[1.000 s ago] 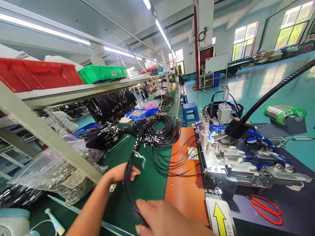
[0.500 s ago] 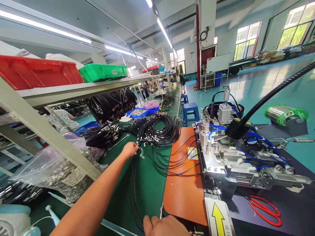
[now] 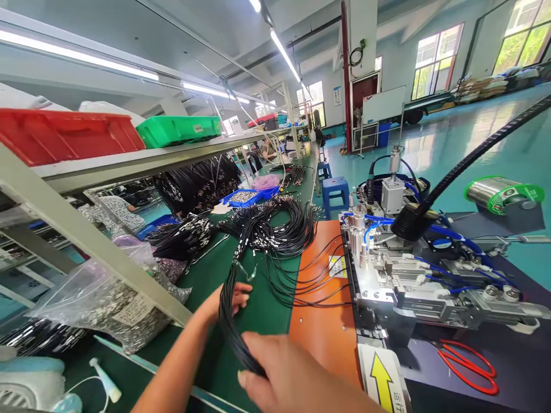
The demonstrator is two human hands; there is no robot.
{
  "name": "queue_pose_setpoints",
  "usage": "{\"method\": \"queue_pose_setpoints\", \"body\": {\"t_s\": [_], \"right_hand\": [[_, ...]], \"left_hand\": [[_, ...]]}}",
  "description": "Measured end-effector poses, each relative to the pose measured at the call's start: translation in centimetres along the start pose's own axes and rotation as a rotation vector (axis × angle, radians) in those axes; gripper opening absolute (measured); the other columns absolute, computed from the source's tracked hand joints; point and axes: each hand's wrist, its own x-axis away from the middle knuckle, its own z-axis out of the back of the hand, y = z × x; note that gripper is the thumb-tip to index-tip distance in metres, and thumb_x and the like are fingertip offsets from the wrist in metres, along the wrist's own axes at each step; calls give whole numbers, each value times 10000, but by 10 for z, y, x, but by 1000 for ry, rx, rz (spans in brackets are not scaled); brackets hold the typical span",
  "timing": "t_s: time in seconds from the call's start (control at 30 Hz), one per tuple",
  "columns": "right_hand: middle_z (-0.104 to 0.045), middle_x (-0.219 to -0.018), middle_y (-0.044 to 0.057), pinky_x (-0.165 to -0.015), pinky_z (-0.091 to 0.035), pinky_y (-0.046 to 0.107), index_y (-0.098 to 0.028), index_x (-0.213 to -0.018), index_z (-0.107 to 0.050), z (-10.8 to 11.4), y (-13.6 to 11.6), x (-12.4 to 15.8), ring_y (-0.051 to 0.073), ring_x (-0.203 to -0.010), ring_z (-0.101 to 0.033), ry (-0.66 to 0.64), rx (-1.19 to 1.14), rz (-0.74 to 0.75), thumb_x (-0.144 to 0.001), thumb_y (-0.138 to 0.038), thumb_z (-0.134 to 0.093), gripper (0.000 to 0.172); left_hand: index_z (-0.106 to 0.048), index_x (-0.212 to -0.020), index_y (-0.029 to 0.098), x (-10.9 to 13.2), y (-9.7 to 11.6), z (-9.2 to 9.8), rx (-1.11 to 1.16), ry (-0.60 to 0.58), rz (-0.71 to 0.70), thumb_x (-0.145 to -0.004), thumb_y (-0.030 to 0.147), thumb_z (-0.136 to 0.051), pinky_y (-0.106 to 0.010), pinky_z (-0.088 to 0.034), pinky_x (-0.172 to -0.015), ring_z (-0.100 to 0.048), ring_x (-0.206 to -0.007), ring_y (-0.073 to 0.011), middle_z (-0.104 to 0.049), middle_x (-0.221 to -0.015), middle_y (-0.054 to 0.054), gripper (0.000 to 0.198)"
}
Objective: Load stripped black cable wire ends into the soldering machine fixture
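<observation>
Workshop floor (image 3: 447, 137), blue-green and glossy, extends between 2 and 3 o'clock of the view's centre. Green workbench (image 3: 269, 321) runs from 7 o'clock up toward 12. Metal machine (image 3: 400, 264) with blue tubing stands between 3 and 4 o'clock. Long shelf (image 3: 150, 161) lies between 9 and 10 o'clock, bearing a red bin (image 3: 71, 137) and, at 10 o'clock, a smaller green bin (image 3: 181, 132). Clear bag (image 3: 124, 310) of small metal parts sits at 8 o'clock.

Coiled black cables (image 3: 297, 238) with pale ends lie just below centre. Orange board (image 3: 325, 327) is at 5 o'clock, several loose cables crossing its upper part.

Right hand (image 3: 282, 364), at 6 o'clock, grasps the lower stretch of a black cable bundle (image 3: 230, 312); thumb and fingers are closed on it. The bundle is at 7 o'clock, curving up from that hand toward the coils. Left hand (image 3: 214, 302), also at 7 o'clock, is at the bundle's upper stretch, fingers bent and partly hidden behind it; whether they grip cannot be told.

Solder spool (image 3: 499, 194) is at 3 o'clock; red-handled scissors (image 3: 469, 367) lie at 4 o'clock.
</observation>
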Motion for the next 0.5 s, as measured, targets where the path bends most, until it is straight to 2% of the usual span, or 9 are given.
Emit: {"method": "queue_pose_setpoints", "body": {"t_s": [0.1, 0.13, 0.17, 0.2, 0.27, 0.33, 0.4, 0.43, 0.5], "right_hand": [[-716, -730, 46, -363, -321, 231, -176, -977, -623, -40, 24, -1, 221, -514, -667, -178, 388, 85, -793, -254, -667, 205], [-725, -723, 64, -351, -346, 243, -158, -998, -634, -53, 31, -1, 238, -491, -677, -199, 503, 142, -795, -173, -631, 204], [-738, -746, 94, -353, -378, 258, -129, -1054, -636, -64, 37, 1, 261, -505, -694, -197, 535, 148, -777, -103, -612, 279], [-745, -767, 113, -362, -409, 261, -104, -1105, -625, -72, 42, 2, 260, -516, -702, -197, 555, 158, -763, -60, -598, 346], [-751, -784, 128, -397, -458, 252, -76, -1139, -608, -84, 46, 3, 231, -522, -705, -183, 557, 154, -755, -6, -572, 392], [-748, -763, 117, -416, -475, 236, -80, -1108, -613, -89, 45, 3, 200, -504, -695, -175, 550, 138, -773, -1, -562, 347], [-743, -733, 107, -413, -473, 234, -90, -1067, -629, -92, 42, 2, 199, -492, -694, -166, 540, 103, -795, -16, -563, 290], [-741, -719, 108, -408, -470, 240, -91, -1052, -639, -93, 40, 1, 209, -491, -699, -163, 535, 79, -799, -24, -567, 272], [-743, -703, 123, -404, -468, 260, -87, -1023, -663, -94, 36, 1, 244, -500, -712, -152, 529, 13, -798, -22, -564, 254]], "left_hand": [[-598, -1174, 137, -4, 8, 53, -188, -16, 13, -965, 329, -605, -356, -579, -770, -650, -915, -189, -632, -1117, -77, 283], [-601, -1173, 139, -11, 12, 65, -243, -14, 12, -960, 331, -610, -359, -576, -778, -650, -930, -200, -630, -1123, -73, 287], [-601, -1178, 140, -20, 17, 70, -293, -14, 7, -961, 333, -608, -375, -572, -802, -645, -956, -209, -625, -1144, -76, 290], [-597, -1190, 148, -31, 22, 68, -338, -19, -2, -964, 328, -604, -393, -566, -833, -637, -987, -212, -617, -1175, -86, 289], [-585, -1217, 154, -53, 30, 48, -409, -32, -19, -962, 323, -607, -425, -552, -874, -623, -1037, -225, -598, -1219, -96, 306], [-588, -1215, 158, -71, 37, 19, -449, -35, -14, -965, 330, -602, -430, -548, -886, -622, -1044, -226, -600, -1221, -96, 304], [-587, -1217, 157, -83, 41, 0, -457, -8, -2, -964, 332, -605, -423, -549, -883, -624, -1044, -226, -601, -1219, -98, 308], [-587, -1218, 159, -86, 42, -2, -451, 17, 6, -963, 333, -607, -418, -551, -877, -625, -1041, -226, -602, -1217, -97, 309], [-587, -1218, 162, -89, 42, 11, -429, 90, 32, -962, 335, -608, -411, -554, -869, -627, -1036, -226, -603, -1213, -92, 310]]}}
